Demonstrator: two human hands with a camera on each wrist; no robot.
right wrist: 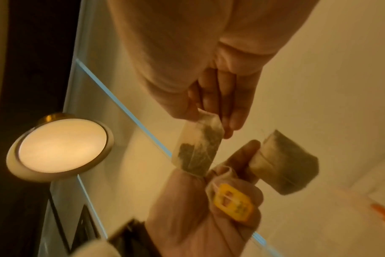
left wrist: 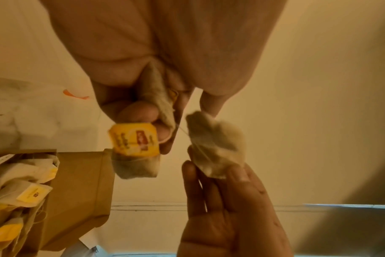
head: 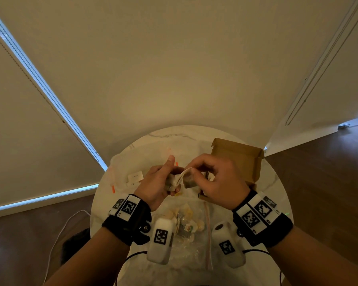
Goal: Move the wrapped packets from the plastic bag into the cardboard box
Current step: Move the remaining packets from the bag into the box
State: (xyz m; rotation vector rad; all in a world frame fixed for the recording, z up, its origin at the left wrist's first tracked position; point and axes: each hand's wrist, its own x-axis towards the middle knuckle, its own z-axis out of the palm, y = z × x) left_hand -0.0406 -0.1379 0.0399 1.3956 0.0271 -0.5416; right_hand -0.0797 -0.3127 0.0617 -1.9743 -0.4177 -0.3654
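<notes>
Left hand (head: 157, 184): curling round a small bunch of packets (left wrist: 136, 167), thumb pointing up; yellow tag (left wrist: 135, 139) dangling at the fingertips.
Right hand (head: 217, 182): pinching a single packet (right wrist: 198, 147) between thumb and fingertips; far end of it touching the left hand.
Position: both hands hovering close together above the table (head: 174, 137), just in front of the box.
Thread (left wrist: 182, 130): running thin between the two hands' loads; possibly tangling them, too blurred for certainty.
Box (head: 239, 159): sitting open on the far right of the table, lid standing up, right hand partly covering it in the head view.
Box contents (left wrist: 24, 191): several packets with yellow tags lying inside, piling against the near wall.
Bag (head: 186, 234): lying flat and clear on the table beneath the wrists, holding more packets.
White pack (head: 135, 176): lying on the table left of the left hand, apart from it.
Orange marks (head: 113, 188): showing on crumpled pale plastic at the table's left edge.
</notes>
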